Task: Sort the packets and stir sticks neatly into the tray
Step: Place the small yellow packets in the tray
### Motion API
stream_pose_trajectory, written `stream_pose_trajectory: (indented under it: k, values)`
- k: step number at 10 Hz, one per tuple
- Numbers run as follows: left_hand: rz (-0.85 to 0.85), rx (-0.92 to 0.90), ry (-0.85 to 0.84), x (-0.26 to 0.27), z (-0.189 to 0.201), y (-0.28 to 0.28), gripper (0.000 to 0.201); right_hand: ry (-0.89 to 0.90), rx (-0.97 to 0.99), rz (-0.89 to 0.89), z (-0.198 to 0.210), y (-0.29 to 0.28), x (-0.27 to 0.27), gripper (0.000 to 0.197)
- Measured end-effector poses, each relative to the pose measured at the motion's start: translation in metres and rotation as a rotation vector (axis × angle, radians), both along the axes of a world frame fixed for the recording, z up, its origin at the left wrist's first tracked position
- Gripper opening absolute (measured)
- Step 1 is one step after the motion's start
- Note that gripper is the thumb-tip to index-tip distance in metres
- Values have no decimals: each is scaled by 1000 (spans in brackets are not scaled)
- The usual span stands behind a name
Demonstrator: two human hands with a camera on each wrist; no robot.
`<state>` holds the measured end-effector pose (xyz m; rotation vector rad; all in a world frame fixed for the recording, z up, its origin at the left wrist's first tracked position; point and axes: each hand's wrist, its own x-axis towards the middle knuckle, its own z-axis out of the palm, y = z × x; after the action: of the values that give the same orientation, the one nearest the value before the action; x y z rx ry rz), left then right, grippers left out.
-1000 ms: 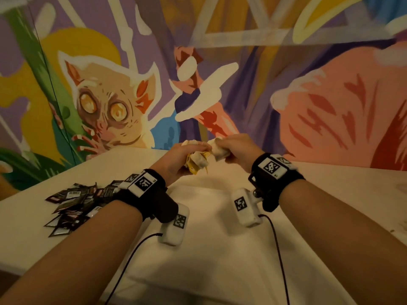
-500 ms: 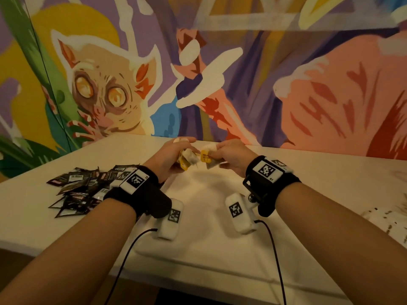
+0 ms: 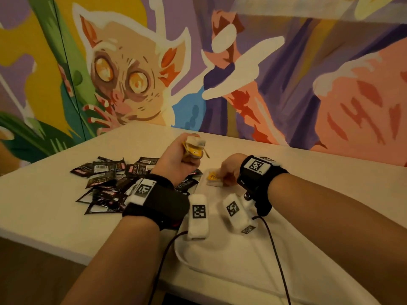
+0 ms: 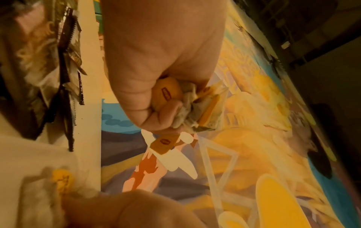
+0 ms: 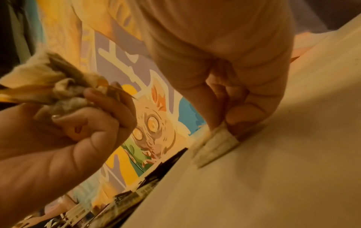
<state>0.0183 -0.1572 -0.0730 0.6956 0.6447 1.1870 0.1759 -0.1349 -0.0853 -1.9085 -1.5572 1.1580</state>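
Observation:
My left hand point(image 3: 187, 158) is raised above the table and grips a crumpled bundle of yellow-and-white packets point(image 3: 195, 146); the left wrist view shows the same bundle point(image 4: 195, 108) squeezed in the fist. My right hand point(image 3: 222, 175) is low on the white tray point(image 3: 231, 260) and pinches one yellow-and-white packet point(image 3: 212, 178) that lies flat there. In the right wrist view thumb and finger clamp that packet point(image 5: 215, 143) by its near edge. No stir sticks are in view.
A loose heap of dark brown packets point(image 3: 110, 183) lies on the cream table point(image 3: 39, 216) left of the tray, and some reach its left rim. A painted mural wall point(image 3: 286, 84) rises right behind the table. The table's near edge runs below my left forearm.
Both hands were together at the bundle, up in the air. My right hand has since dropped to the tray with a single packet, while the left keeps the bundle raised.

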Motion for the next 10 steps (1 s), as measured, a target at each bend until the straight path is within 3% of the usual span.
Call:
stream_pose_trajectory:
  k: [2,3,4,5,6,7,8,9,10]
  values:
    - [-74,-10,-29,2,-8,5,26,-6,57,-52,8,2,2,16]
    - [-97,-23,-62,-1,-10,5,31,-7,125,-161,24,-21,-3,14]
    - [-89,-10,-40,0,-9,0,30,213,326,-157,40,-50,-6,21]
    - [-103,39,-6,4,-7,-8,28,207,641,29,49,-75,-5,24]
    - [-98,59,26,6,-8,-12,31,-19,744,252,53,-82,-11,37]
    - [-107,60,6,6,-9,-14,42,-71,715,261,51,-71,-15,20]
    - [-122,39,-24,5,-10,-13,43,163,642,85,52,-60,-15,7]
    - [-112,-33,-96,1,-12,-9,28,404,556,-19,52,-53,-12,16]
    - [-83,-84,-136,1,-12,-8,15,505,498,-73,50,-53,-10,13]
